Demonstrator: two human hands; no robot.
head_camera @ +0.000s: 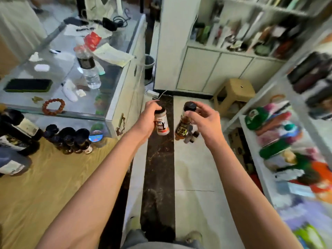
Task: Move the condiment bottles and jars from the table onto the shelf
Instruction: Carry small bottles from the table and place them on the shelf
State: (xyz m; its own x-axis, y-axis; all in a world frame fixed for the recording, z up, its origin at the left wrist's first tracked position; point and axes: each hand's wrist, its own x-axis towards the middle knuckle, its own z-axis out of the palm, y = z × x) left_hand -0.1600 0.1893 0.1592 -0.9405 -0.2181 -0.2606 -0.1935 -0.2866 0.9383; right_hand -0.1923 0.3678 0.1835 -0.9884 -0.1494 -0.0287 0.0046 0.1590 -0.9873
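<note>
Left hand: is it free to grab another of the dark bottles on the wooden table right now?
Probably not. The left hand already grips a white jar, held out over the floor, away from the dark bottles on the table. The right hand is full too, holding a brown bottle.

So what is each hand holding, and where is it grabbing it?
The left hand grips a white jar around its top. The right hand pinches a brown bottle just under its black cap.
</note>
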